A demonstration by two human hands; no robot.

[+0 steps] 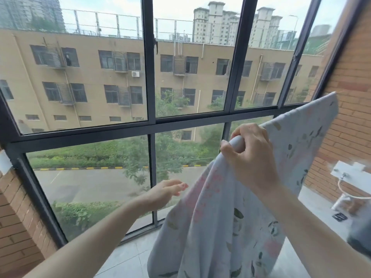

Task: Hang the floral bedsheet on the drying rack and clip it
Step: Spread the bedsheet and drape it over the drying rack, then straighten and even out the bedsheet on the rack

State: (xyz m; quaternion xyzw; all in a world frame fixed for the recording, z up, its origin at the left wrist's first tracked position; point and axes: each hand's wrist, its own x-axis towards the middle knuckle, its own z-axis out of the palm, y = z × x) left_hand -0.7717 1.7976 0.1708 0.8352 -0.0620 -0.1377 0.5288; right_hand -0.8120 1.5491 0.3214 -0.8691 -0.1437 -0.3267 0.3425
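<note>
Dark-framed balcony windows (150, 125) are faced, with brick walls (349, 125) at either side; the floral bedsheet (230, 227) is held up at right, its top edge gripped by the right hand (251, 155), while the left hand (166, 192) is extended with fingers relaxed, holding nothing

Dark-framed window (150, 125), brick walls (349, 125), grey tiled floor (128, 255), daylight outside
</note>
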